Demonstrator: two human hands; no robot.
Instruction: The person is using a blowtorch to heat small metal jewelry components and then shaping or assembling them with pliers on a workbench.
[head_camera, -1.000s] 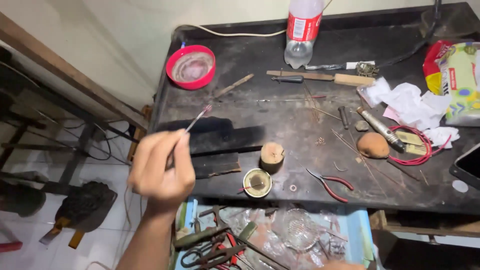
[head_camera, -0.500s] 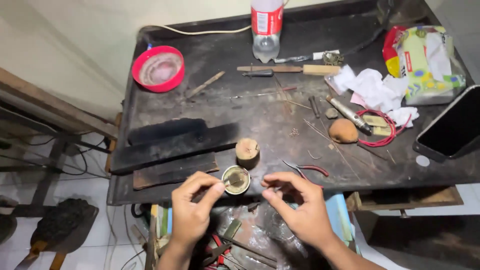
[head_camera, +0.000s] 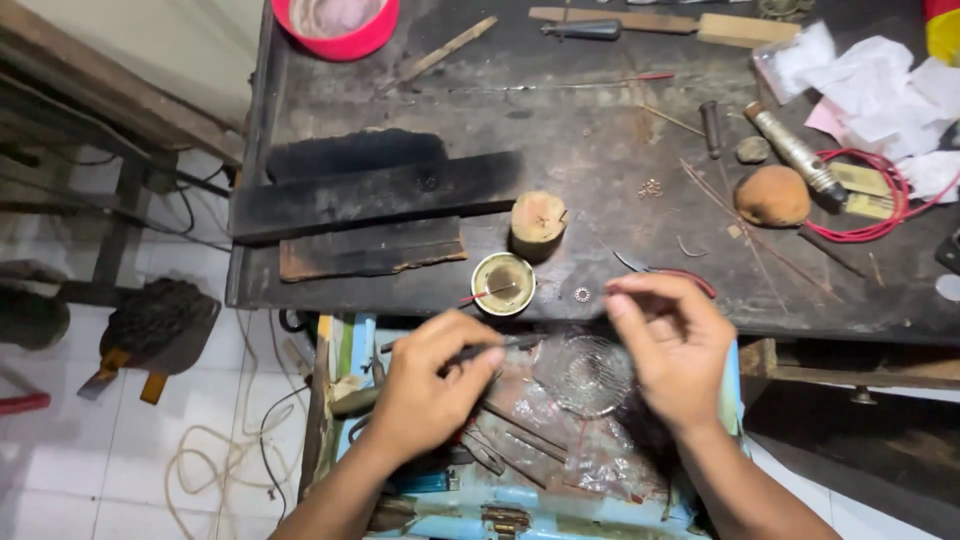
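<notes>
While the left hand (head_camera: 425, 385) pinches a thin dark brush handle (head_camera: 490, 350), its red tip sits in the small round tin (head_camera: 503, 283) just above; right hand (head_camera: 672, 345) fingertips pinched closed, contents too small to tell.

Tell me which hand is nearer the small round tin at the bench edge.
Left. The left hand sits just below the tin, its tool tip reaching it; the right hand is farther off to the tin's right.
</notes>
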